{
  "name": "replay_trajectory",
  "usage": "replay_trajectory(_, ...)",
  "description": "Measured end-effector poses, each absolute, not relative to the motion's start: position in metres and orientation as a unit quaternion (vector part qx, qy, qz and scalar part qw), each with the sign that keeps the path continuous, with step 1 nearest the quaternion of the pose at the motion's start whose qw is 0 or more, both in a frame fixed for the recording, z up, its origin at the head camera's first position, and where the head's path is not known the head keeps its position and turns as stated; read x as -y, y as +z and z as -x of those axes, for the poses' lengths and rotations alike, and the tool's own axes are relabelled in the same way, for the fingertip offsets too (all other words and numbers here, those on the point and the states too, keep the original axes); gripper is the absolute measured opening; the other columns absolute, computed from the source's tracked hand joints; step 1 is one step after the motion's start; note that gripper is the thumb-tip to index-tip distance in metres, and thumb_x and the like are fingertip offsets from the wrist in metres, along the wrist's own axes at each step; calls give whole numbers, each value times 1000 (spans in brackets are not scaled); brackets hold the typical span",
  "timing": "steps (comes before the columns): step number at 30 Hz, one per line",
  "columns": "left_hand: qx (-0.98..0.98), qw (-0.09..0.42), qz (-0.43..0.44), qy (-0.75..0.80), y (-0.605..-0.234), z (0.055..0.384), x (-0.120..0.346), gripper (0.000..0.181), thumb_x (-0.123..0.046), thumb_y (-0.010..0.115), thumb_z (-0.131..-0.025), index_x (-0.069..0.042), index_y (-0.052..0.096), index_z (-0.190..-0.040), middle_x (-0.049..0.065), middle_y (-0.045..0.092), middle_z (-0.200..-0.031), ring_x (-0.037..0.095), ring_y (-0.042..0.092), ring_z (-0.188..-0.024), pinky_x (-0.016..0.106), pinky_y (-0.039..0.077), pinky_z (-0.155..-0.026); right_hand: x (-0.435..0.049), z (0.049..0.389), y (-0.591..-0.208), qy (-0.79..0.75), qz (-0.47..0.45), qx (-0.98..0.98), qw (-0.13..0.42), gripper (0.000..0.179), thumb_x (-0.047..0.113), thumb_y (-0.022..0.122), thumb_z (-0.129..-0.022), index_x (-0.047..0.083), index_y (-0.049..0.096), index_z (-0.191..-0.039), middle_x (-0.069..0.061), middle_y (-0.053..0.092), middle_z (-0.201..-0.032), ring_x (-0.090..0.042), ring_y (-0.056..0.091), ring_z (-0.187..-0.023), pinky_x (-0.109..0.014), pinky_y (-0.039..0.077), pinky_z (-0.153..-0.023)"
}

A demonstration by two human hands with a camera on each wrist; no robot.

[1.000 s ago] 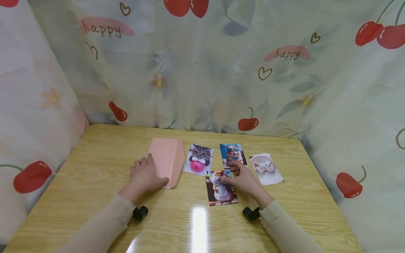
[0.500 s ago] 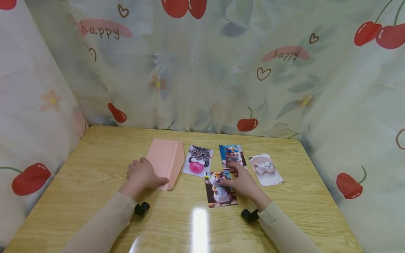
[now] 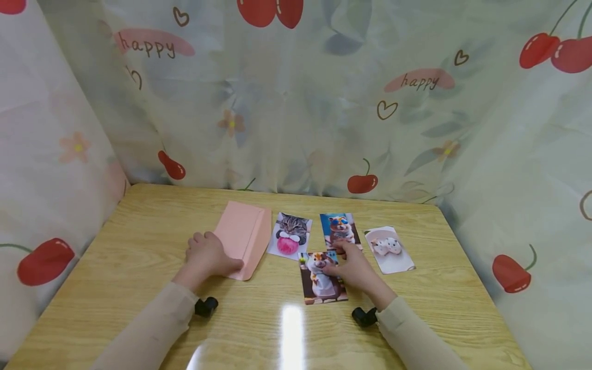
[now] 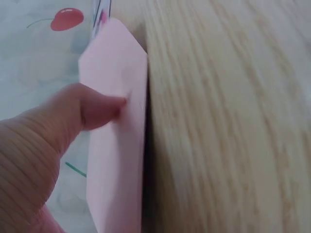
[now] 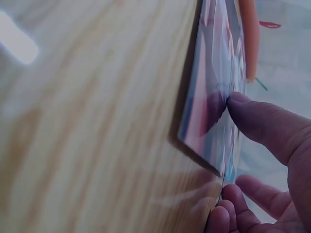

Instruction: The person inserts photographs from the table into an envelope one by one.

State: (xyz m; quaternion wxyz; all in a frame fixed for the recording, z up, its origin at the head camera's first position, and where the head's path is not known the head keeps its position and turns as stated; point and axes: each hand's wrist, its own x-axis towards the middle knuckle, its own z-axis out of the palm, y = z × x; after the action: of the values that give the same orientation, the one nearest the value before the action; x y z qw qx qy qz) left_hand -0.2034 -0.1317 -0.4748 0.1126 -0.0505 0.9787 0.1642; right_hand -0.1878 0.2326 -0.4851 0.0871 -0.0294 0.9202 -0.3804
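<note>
Turned slightly since half a second ago, the flat pink paper envelope with a long folded flap [image 3: 238, 228] now brings its far end closer to a rectangular paper card printed with a grey tabby cat and pink ball [image 3: 293, 228].

The left hand [image 3: 205, 257] lies spread at the envelope's left side, its thumb [image 4: 99, 108] pressing the paper's near part; whether the fingertips reach beneath, I cannot tell. Well to the envelope's right, the right hand [image 3: 353, 264] has thumb and fingers [image 3: 342, 244] parted: the thumb rests on a glossy rectangular card showing a white-bellied hamster [image 3: 319, 290], while the fingers touch the near end of a blue-and-brown card showing a hamster in sunglasses [image 3: 339, 226].

Only a narrow gap separates the envelope's right edge from the cat card. Whether the two hamster cards overlap is unclear. Farthest right of the envelope, well apart, lies a pale card with two small white animals [image 3: 387, 252]. Stretches of yellowish wood-grain tabletop [image 3: 148, 231] run left of the envelope and on its near side.

Both forearms, in cream cloth sleeves [image 3: 152, 318], slant inward from the envelope's near side, wrists low.
</note>
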Motion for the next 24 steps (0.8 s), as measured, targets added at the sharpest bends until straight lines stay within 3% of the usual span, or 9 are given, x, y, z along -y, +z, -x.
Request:
replay_trajectory(4,-983,84,33,160,-470,201,133,104,-59,79,-61,18,37,-117,30,37,-103,43,37,-97,54,34,-82,-233,190,-488,-371,29,-924,87,72,28,83,-76,9,50,-137,-9,56,-125,-26,52,-113,-47,41,-95)
replay_trajectory(10,-980,-26,1,199,-465,196,136,99,-47,79,-61,12,34,-126,31,37,-117,45,34,-103,56,33,-81,-234,192,-489,-370,6,-924,99,71,27,83,-77,13,49,-138,-5,56,-120,-24,52,-110,-44,43,-93)
replay_trajectory(14,-973,-85,-8,216,-464,195,137,89,-40,76,-59,7,37,-123,29,41,-116,45,36,-102,56,33,-82,-232,192,-486,-367,-5,-924,105,70,28,82,-78,12,48,-138,-7,56,-120,-23,53,-108,-44,45,-90)
replay_trajectory(24,-971,-94,-13,220,-465,194,137,86,-42,75,-61,9,40,-120,29,43,-111,44,38,-99,54,34,-82,-225,188,-477,-317,-43,-939,124,70,32,82,-78,6,50,-135,-8,61,-104,-22,58,-90,-39,49,-76)
